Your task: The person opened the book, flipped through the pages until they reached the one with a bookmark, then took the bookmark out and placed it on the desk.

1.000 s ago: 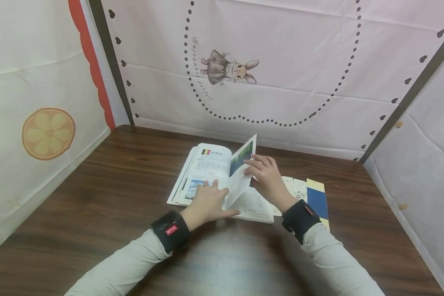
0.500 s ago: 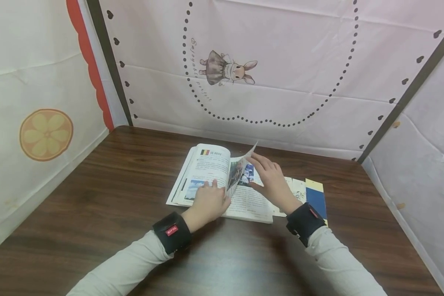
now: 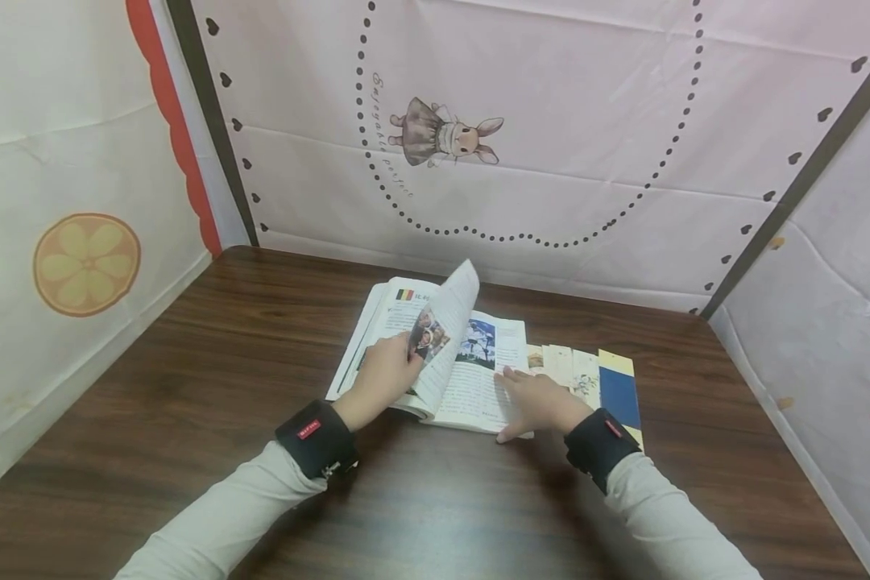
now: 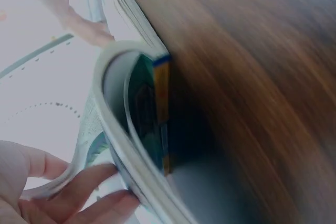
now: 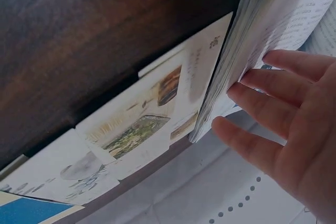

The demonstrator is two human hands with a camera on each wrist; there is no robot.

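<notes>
An open book with printed text and colour photos lies on the table. One leaf stands raised and curved over its middle, with a photo near its inner edge. My left hand pinches this leaf between thumb and fingers, over the left-hand pages. In the left wrist view the paper bends between the thumb and fingers. My right hand rests on the lower right of the right-hand page, its fingers spread. The right wrist view shows those fingers fairly straight across the page edge.
Cream illustrated sheets stick out right of the book, ending in a blue and yellow strip. The brown wooden table extends around it. Printed fabric walls stand at the back and sides.
The raised leaf has swung leftward, from my right hand to my left hand, which now pinches it. My right hand has let go and come down onto the right-hand page.
</notes>
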